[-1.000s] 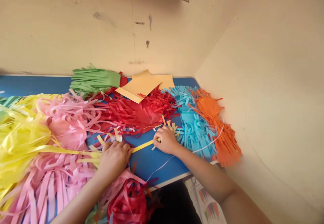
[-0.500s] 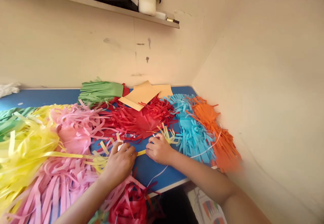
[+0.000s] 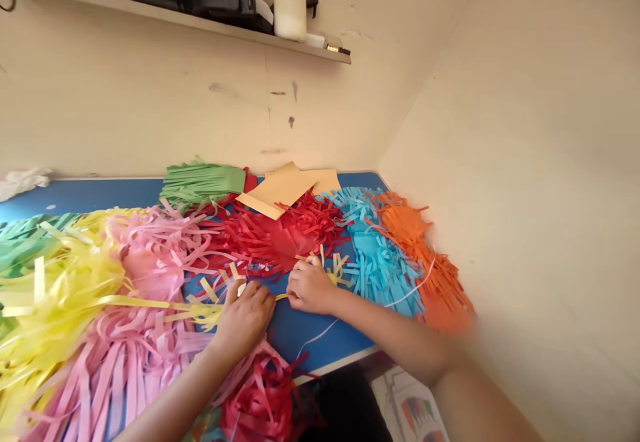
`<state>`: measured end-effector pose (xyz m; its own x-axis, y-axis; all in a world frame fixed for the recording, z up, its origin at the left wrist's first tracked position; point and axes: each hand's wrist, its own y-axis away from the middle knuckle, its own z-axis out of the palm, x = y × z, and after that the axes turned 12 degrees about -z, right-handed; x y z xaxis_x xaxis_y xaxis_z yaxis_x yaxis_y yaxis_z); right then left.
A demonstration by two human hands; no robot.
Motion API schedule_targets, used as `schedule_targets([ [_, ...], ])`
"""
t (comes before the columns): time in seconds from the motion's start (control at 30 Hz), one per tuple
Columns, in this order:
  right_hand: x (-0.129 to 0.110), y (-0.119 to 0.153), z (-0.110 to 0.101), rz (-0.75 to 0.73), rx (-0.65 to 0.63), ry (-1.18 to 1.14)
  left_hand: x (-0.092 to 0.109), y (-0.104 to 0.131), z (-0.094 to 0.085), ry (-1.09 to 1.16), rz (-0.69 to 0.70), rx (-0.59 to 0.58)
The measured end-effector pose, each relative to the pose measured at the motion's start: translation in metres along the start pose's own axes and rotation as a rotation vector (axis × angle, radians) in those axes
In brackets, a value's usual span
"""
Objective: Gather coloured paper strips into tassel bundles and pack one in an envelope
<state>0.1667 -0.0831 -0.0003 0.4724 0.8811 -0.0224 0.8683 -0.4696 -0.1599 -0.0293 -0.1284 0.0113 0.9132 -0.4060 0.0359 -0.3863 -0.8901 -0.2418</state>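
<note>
My left hand [image 3: 250, 310] and my right hand [image 3: 311, 286] are both closed on a fringed piece of yellow crepe paper [image 3: 281, 297], whose narrow twisted middle shows between them. Loose yellow strips spread out beyond each hand. Something small and white peeks out at the left fingertips; I cannot make out what it is. A thin white string [image 3: 320, 334] passes under my right forearm and on over the blue fringe. Left of my left hand lies pink fringed paper [image 3: 155, 262], and behind both hands is red fringed paper [image 3: 280, 235].
Yellow fringe [image 3: 75, 282] covers the blue table [image 3: 330, 352] at left. Green fringe [image 3: 205, 183] and tan paper sheets [image 3: 285, 192] lie at the back. Light blue fringe [image 3: 383, 262] and orange fringe [image 3: 440, 275] hang toward the right edge. A wall shelf [image 3: 200, 21] holds a white bottle [image 3: 290, 2].
My hands have drawn slightly closer together, so less of the yellow twisted part shows between them. The whole view has shifted a little.
</note>
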Motion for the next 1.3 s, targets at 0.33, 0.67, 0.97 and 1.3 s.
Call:
schedule_targets([
  [0.33,-0.007,0.031,0.023,0.009,0.193,0.057,-0.015,0.024,0.013,0.077,-0.01,0.02],
  [0.67,0.018,0.047,0.02,0.261,0.221,-0.426,-0.04,0.03,0.04,0.422,-0.112,-0.009],
  [0.97,0.015,0.039,0.013,0.369,0.083,-0.43,-0.03,0.023,0.029,0.369,-0.249,-0.09],
  [1.3,-0.001,0.029,-0.008,0.314,0.028,-0.269,-0.012,0.011,0.006,0.267,0.06,-0.077],
])
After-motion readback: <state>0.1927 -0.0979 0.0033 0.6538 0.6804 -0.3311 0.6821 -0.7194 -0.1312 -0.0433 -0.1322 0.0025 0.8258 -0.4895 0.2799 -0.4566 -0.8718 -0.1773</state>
